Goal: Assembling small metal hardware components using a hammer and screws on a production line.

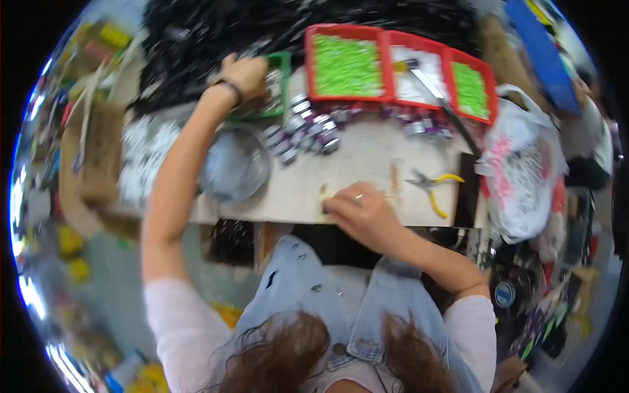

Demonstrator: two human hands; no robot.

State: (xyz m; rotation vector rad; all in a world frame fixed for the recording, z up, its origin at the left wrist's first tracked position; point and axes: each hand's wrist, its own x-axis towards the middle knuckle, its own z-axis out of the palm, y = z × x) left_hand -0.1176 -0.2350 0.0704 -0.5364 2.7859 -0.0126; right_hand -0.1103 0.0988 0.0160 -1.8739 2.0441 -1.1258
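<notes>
My left hand (246, 77) is stretched forward over a green tray (286, 72) that holds small silvery pieces. Its fingers curl down out of sight at the tray's left side, and motion blurs them. At the front edge of the table, my right hand (362, 213) is closed, with thumb and fingertips pinched together. A small dark bit shows at those fingertips, too blurred to name. Short silver-and-purple cylinders (321, 134) lie in a cluster just right of the green tray. Pliers (436, 190) with yellow handles lie to the right of my right hand.
Red trays (347, 97) with bright green and white small pieces stand at the back. A grey round bowl (234, 164) sits left, beside a heap of white pieces (144, 154). A dark-handled tool (452, 114) leans over the trays. A white plastic bag (524, 177) hangs right.
</notes>
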